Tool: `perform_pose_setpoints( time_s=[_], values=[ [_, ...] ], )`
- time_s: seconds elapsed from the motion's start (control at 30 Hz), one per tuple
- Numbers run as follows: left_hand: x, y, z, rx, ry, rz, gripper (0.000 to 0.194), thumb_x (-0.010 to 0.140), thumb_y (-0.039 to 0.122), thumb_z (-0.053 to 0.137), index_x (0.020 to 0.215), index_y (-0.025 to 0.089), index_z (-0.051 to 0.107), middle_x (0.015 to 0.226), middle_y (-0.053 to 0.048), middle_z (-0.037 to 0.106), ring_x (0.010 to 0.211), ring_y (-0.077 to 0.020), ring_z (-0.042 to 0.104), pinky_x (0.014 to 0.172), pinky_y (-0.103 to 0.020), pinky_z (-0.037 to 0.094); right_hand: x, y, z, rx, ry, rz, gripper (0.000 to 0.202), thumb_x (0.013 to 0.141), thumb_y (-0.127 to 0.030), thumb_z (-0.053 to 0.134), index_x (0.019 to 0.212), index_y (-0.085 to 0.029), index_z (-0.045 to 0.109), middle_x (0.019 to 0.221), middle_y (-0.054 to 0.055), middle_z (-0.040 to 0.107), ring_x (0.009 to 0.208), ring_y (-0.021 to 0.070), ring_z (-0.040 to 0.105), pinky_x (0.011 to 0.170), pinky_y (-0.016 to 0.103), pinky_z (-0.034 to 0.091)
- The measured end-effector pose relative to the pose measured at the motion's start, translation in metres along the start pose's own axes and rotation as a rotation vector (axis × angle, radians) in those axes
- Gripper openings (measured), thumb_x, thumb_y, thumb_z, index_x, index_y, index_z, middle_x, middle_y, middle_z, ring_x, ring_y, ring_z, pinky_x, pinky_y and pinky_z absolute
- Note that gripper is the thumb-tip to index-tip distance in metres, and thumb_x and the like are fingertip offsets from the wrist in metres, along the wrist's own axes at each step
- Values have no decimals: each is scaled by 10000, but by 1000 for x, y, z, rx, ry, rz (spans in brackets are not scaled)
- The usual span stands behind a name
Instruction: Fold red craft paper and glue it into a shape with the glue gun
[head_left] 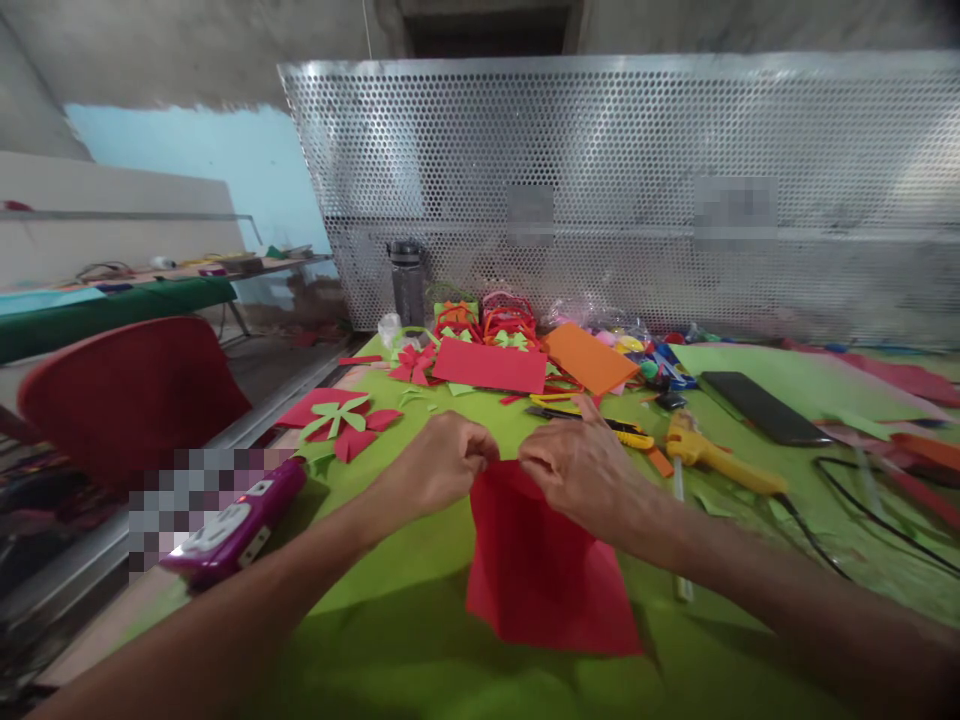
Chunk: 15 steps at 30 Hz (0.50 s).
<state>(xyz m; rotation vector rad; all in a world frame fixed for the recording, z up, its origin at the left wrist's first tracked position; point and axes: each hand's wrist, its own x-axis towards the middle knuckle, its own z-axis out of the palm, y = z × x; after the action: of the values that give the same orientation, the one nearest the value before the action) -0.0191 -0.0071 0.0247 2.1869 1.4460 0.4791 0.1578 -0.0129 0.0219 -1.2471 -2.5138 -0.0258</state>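
Note:
A red sheet (547, 570) of paper or felt hangs over the green table cover, its upper edge pinched between my two hands. My left hand (442, 460) is closed, thumb and fingers gripping the top left corner. Close beside it, my right hand (574, 465) closes on the same edge a little to the right. The sheet's lower part flares toward me and looks bent. Just beyond my right hand lie a yellow-and-black box cutter (630, 432) and yellow-handled scissors (555, 400).
A yellow glue gun (720, 460) with its cord and a black phone (761, 405) lie right. At left are a purple power strip (240, 520) and red and green cut flowers (337, 415). Behind stand a bottle (407, 285) and a perforated metal panel (600, 150).

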Motion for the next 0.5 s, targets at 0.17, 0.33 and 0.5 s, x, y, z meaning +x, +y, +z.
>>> perform_pose_setpoints(
  time_s=[0.17, 0.33, 0.5],
  values=[
    [-3, 12, -3, 17, 102, 66, 368, 719, 267, 596, 1068, 149, 610, 1064, -84, 665, 919, -221, 611, 758, -289, 445, 0, 0, 5, -45, -5, -47, 231, 752, -55, 466, 571, -172, 545, 600, -24, 569, 615, 118, 501, 952, 432, 224],
    [-3, 12, 5, 129, 23, 219, 165, 712, 88, 517, 829, 131, 626, 777, -60, 684, 681, -179, 611, 578, -249, 389, -2, -3, 17, -90, 78, -211, 220, 722, -24, 466, 739, -184, 616, 713, 0, 641, 718, 160, 548, 992, 514, 141],
    [-1, 3, 8, 148, -62, 282, 182, 736, 55, 472, 854, 132, 587, 753, -46, 670, 651, -153, 604, 569, -228, 382, -1, -4, 17, -55, 88, -202, 248, 701, 10, 449, 639, -181, 594, 659, -13, 631, 671, 144, 540, 1012, 535, 105]
  ],
)
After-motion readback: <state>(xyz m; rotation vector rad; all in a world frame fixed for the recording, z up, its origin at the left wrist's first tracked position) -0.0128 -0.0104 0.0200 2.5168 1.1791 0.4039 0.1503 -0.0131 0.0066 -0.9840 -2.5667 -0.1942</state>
